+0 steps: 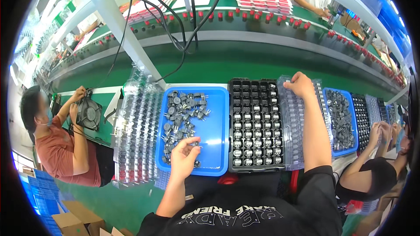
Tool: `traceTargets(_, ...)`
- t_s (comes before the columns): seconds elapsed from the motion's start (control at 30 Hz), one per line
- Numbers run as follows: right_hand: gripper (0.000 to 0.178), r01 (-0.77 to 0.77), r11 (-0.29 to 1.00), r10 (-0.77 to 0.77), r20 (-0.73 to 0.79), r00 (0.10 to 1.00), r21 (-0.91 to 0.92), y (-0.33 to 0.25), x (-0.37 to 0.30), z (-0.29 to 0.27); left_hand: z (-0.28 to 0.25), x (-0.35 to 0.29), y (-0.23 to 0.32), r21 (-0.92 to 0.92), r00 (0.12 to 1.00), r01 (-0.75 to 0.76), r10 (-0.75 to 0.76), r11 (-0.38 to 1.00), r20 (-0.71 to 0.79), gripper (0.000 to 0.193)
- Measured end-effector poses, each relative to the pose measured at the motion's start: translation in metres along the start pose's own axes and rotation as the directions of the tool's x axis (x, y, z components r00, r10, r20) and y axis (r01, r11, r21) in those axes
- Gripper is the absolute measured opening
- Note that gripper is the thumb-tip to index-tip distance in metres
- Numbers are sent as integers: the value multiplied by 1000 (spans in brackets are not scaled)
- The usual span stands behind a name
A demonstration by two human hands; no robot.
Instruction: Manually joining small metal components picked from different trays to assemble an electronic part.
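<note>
My left hand (183, 156) is over a blue tray (214, 157), thumb and forefinger closed on a small dark part with metal pins (197, 143). Loose grey-black round parts with pins (178, 100) lie heaped along that tray's left and upper side. To its right stands a black compartment tray (234, 164), with silver cylindrical parts (248, 134) in many of its lower pockets and several upper pockets bare. Over the far end of a clear plastic blister tray (294, 126), my right hand (302, 85) has its fingers pinched together; whatever they hold is too small to make out.
Stacked clear blister trays (135, 135) stand left of the blue tray. Another blue tray of dark parts (341, 118) lies to the right. Black cables (183, 39) hang by a metal post (127, 35). Co-workers sit left and right; a green conveyor (210, 61) runs beyond.
</note>
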State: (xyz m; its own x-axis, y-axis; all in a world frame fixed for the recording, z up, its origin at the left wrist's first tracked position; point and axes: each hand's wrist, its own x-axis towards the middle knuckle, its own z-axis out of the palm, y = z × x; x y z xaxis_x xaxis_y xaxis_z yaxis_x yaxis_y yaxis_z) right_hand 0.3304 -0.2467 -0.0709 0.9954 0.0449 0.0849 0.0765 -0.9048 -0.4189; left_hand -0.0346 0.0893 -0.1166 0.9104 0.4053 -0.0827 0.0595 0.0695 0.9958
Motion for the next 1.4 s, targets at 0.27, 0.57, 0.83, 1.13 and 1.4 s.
traceTargets(0.27,27,27,964,-44,61,997,266,26,-4,5,5,-16,11,-48,998,-12,15,999,60,30)
traceTargets(0.57,12,408,889,-378,-170,910,206,36,-6,17,-1,-16,23,-219,996,75,-63,973,62,35)
traceTargets(0.83,20,48,572,-270,133,954,819,-83,-168,-10,-7,-19,40,-522,992,108,-56,846,114,39)
traceTargets(1.13,26,3,250,-461,116,880,968,-148,-291,32,3,-29,45,-403,979,99,-16,910,205,42)
traceTargets(1.4,27,447,312,-638,-163,752,838,-163,-279,46,8,-32,47,-402,977,67,22,913,213,39)
